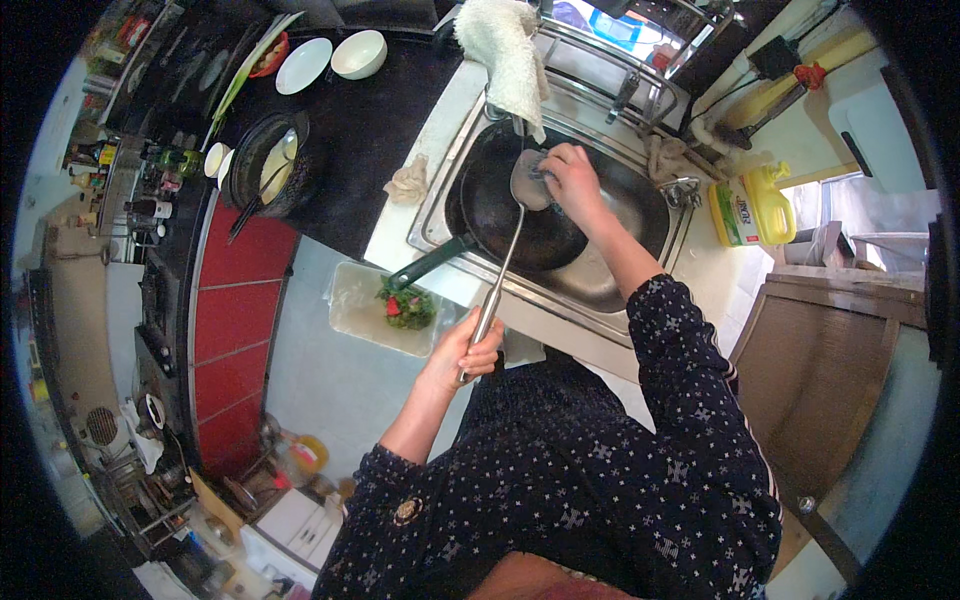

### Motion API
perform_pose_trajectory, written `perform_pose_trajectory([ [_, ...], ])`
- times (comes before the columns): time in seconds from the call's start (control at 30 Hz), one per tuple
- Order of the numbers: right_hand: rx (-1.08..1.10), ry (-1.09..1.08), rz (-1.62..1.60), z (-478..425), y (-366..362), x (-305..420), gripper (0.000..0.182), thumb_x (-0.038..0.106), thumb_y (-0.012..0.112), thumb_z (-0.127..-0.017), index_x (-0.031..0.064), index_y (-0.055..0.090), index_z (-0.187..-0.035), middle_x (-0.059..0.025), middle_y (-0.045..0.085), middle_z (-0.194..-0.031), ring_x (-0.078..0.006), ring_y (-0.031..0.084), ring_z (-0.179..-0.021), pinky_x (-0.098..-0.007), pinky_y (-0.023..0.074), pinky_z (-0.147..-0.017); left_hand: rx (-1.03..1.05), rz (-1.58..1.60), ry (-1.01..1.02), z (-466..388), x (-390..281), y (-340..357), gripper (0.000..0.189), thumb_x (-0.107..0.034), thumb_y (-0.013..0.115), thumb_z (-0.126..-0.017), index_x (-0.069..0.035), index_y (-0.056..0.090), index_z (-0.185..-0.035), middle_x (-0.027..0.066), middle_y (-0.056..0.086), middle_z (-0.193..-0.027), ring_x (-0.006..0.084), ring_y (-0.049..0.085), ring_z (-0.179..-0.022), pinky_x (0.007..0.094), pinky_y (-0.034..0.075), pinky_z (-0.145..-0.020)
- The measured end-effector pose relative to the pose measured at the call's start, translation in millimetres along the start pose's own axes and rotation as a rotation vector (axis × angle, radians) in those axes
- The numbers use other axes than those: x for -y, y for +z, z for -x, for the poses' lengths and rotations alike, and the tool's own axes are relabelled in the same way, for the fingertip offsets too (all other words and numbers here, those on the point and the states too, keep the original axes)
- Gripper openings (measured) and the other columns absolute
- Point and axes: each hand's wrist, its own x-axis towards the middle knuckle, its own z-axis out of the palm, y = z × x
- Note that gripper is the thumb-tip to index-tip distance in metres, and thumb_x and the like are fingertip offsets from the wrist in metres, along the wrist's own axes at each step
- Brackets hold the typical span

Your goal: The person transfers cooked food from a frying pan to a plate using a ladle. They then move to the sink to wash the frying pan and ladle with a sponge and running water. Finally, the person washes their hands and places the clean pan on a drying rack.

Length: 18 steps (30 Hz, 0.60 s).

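Note:
My left hand (474,351) grips the steel handle of a long cooking spatula (508,251), which slants up over the sink. The spatula's broad, wet-looking head (531,184) is above a dark frying pan (491,217). With bent fingers, my right hand (576,184) grasps the right edge of that head; a small greyish bit shows at the fingertips, too unclear to name. The pan rests tilted in the stainless steel sink (600,281), its dark green handle (431,262) jutting over the near rim. A white towel (506,56) hangs over the tap.
Below the pan's handle, a translucent bin (356,304) holds green vegetable scraps. A wok (262,169) with ladles and two bowls (358,55) stand on the black counter at left. A crumpled cloth (409,180) lies beside the sink; a yellow detergent jug (754,206) stands right.

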Motion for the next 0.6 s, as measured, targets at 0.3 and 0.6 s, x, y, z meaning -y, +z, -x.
perform_pose_trajectory([
  [0.3, 0.263, 0.286, -0.042, 47.7, 12.9, -54.4, 0.016, 0.008, 0.069, -0.073, 0.0088, 0.069, -0.089, -0.0113, 0.061, -0.094, -0.0341, 0.059, -0.092, -0.0418, 0.0491, -0.082, -0.521, -0.892, 0.287, -3.0, -39.1, 7.9, 0.043, -0.04, 0.036, -0.102, -0.002, 0.057, -0.095, -0.0035, 0.039, -0.054, 0.0052, 0.03, -0.038, 0.0212, 0.023, -0.034],
  [0.6, 0.23, 0.388, 0.091, 42.4, 78.8, -99.5, 0.024, 0.012, 0.071, -0.073, 0.0093, 0.07, -0.096, -0.0137, 0.061, -0.108, -0.0357, 0.055, -0.104, -0.0414, 0.0479, -0.089, -0.672, -0.998, 0.341, 10.4, -53.5, 14.0, 0.04, -0.037, 0.04, -0.101, -0.002, 0.057, -0.093, -0.0036, 0.042, -0.053, 0.0047, 0.033, -0.038, 0.0209, 0.025, -0.035],
])
